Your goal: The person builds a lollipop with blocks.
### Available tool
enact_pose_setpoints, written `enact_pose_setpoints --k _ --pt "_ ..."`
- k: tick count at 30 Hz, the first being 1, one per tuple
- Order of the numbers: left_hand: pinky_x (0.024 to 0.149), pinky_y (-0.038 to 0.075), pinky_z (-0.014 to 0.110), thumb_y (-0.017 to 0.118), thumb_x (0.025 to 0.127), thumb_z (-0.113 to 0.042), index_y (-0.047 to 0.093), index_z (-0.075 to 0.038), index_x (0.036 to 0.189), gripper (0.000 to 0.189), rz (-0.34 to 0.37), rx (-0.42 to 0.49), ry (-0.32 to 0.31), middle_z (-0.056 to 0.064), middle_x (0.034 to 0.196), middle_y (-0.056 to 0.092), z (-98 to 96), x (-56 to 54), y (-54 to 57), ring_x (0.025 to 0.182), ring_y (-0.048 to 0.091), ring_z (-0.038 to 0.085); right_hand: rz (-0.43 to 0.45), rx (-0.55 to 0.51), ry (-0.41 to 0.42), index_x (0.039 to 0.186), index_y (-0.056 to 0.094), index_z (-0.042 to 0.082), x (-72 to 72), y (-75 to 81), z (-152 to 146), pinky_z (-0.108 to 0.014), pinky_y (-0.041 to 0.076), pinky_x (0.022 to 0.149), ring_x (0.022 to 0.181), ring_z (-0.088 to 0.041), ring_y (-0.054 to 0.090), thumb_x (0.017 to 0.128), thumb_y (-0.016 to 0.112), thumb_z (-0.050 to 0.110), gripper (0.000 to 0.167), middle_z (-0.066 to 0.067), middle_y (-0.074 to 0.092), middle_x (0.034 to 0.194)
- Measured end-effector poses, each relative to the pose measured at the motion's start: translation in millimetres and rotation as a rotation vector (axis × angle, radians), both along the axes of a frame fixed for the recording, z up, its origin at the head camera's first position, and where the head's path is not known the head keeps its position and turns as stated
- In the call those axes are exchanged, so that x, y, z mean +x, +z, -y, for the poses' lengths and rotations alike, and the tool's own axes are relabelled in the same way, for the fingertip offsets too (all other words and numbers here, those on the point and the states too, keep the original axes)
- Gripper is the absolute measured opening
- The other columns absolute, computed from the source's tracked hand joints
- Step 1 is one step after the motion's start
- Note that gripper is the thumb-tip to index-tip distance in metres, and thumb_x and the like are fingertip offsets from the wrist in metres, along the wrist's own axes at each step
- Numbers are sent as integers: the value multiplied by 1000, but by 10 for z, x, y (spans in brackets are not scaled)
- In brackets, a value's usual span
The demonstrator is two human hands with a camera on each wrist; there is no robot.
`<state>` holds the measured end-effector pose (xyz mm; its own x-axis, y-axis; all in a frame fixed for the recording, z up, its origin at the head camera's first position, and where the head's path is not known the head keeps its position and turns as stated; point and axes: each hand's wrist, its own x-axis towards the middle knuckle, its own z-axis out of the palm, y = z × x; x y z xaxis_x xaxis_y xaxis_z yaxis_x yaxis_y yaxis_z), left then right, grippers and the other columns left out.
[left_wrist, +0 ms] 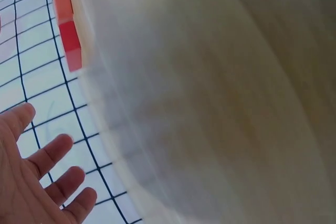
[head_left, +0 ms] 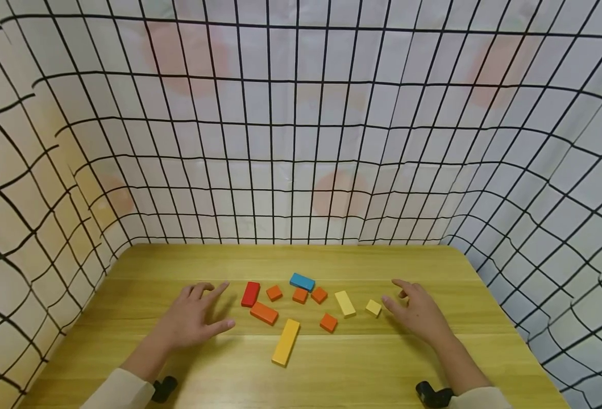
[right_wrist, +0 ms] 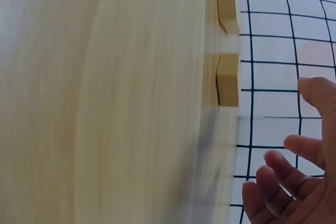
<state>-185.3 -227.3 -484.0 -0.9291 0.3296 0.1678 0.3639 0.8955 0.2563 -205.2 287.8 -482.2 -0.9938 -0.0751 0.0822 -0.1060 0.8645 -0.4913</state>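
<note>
The left hand, empty and spread wide, is just left of the red rectangular block; the right hand, empty and loosely splayed, is near the small yellow block. Between the hands on the wooden tabletop lies the long amber block.

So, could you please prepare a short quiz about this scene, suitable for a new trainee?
1. True or false: neither the left hand nor the right hand holds a block.
2. How many small orange blocks lie on the wood-grain table?
3. Fill in: nearest the far edge of the wood-grain table lies the ____.

Key:
1. True.
2. Four.
3. Blue oblong block.
</note>
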Motion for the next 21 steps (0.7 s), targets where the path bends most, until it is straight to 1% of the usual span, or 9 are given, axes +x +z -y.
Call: enact_pose_setpoints --k 4,8,12,16,19,21 --pt "88 49 53 62 86 -75 43 -25 157 88 -5 -13 -6 10 129 57 -57 2 -13 110 52 30 42 -30 6 147 52 7 -2 -18 62 -45 53 79 102 -28 63 98 64 52 68 -19 64 123" --pt "83 49 48 62 86 -75 44 -26 156 88 17 -7 -10 8 126 56 -115 8 -12 105 50 25 78 -48 13 145 55 7 2 -32 102 -39 51 74 92 -22 60 96 67 51 66 -17 64 120" --pt "80 46 43 62 86 -74 45 -25 156 87 36 3 -15 7 122 55 -172 19 -36 101 48 21 109 -52 13 141 59 8 6 -65 128 -43 53 78 98 -24 63 94 69 51 65 -14 66 117" --pt "79 43 38 61 86 -76 46 -26 155 88 50 12 -22 5 119 55 -238 36 -73 97 45 19 148 -59 7 137 63 8 -3 -106 165 -49 54 85 104 -26 64 94 71 47 59 -10 68 114" --pt "79 43 38 61 86 -76 47 -25 154 87 58 22 -24 5 120 55 -289 50 -81 97 45 19 174 -70 6 133 65 9 -7 -128 200 -48 53 87 102 -23 64 93 73 45 55 -7 68 111" --pt "80 44 38 60 86 -76 49 -25 153 86 67 24 -23 5 121 55 -322 59 -75 98 45 18 186 -83 6 131 66 8 -7 -136 223 -46 53 86 99 -21 63 92 74 43 53 -5 68 109"
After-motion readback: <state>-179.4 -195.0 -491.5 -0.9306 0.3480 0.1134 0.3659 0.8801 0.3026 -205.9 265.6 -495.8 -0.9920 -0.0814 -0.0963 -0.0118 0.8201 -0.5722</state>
